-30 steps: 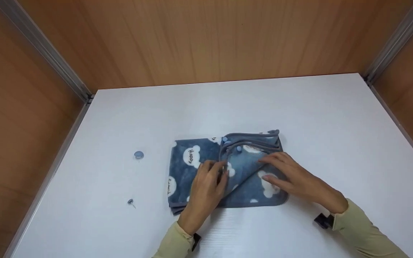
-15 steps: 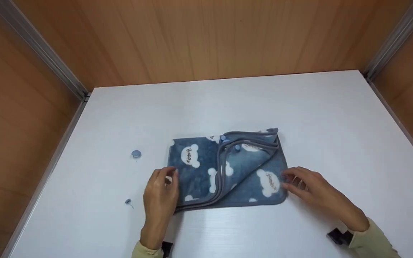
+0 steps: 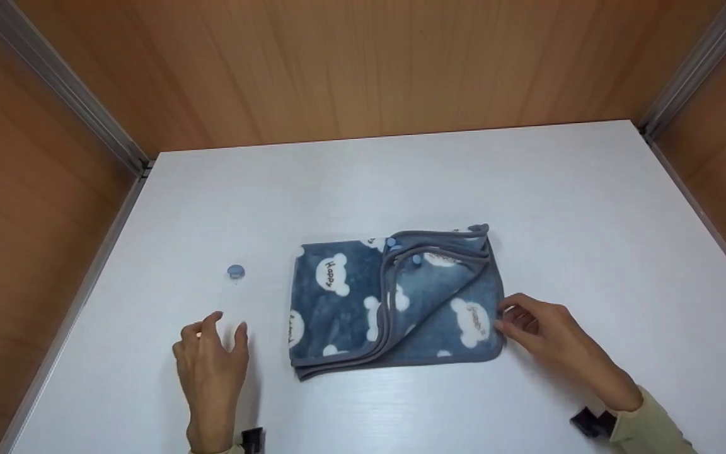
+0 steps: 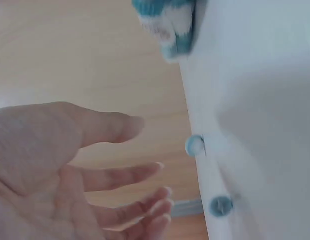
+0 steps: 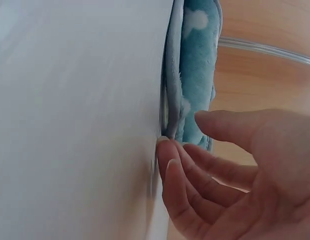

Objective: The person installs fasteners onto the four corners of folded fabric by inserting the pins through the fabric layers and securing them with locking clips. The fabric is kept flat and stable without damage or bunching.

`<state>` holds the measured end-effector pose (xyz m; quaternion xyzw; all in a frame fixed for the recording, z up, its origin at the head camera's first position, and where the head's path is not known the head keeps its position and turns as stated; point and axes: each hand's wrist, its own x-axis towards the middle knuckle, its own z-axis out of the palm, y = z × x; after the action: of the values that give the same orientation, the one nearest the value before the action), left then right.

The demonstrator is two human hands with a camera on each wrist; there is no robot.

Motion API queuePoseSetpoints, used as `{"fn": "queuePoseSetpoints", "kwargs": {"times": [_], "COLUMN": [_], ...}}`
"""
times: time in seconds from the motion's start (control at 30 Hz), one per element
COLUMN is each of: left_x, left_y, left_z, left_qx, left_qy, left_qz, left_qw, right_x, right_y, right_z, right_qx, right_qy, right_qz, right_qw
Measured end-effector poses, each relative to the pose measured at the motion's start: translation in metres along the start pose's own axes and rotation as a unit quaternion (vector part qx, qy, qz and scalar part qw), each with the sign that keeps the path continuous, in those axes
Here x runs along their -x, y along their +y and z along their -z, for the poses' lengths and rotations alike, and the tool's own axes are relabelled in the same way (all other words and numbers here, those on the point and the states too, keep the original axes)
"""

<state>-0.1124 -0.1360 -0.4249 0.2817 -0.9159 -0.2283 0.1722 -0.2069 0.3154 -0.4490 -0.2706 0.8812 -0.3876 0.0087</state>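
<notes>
A folded blue plush cloth [image 3: 350,321] with white bear-head prints lies on the white table, its grey-edged layers turned back at the right. Light-blue round heads [image 3: 417,259] sit on its upper part. To its left is a light-blue round-headed piece [image 3: 236,272]. My left hand [image 3: 208,362] hovers left of the cloth, thumb apart from the fingers, holding nothing. Ahead of it, the left wrist view shows a second round blue piece [image 4: 221,205], hidden in the head view. My right hand [image 3: 546,331] touches the cloth's right edge with loosely bent fingers; its thumb stands apart.
Wooden panels [image 3: 363,69] rise behind the white table [image 3: 401,176] and on both sides. Metal rails [image 3: 67,82] run along the corners. A dark wrist device [image 3: 587,421] shows at my right cuff.
My left hand has come off the cloth and moved left, covering the small pin-like piece there. My right hand has moved from the cloth's top to its right edge and stays there.
</notes>
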Motion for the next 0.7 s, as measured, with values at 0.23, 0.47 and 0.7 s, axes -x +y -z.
{"fn": "queuePoseSetpoints", "kwargs": {"times": [0.23, 0.47, 0.7], "left_x": [-0.007, -0.01, -0.008], "left_y": [-0.019, -0.025, -0.028], "left_z": [0.011, 0.011, 0.01], "left_qx": [-0.039, -0.014, 0.011], "left_qy": [-0.163, -0.217, -0.181], "left_qz": [0.114, 0.108, 0.081], "left_qw": [0.9792, 0.97, 0.98], "right_x": [0.001, 0.0, 0.0], "right_y": [-0.003, -0.003, -0.002], "right_z": [0.0, -0.002, 0.001], "right_qx": [-0.038, -0.087, -0.087], "right_qy": [-0.016, -0.034, -0.052], "right_qz": [-0.029, -0.012, 0.007], "right_qw": [0.9987, 0.9955, 0.9948]}}
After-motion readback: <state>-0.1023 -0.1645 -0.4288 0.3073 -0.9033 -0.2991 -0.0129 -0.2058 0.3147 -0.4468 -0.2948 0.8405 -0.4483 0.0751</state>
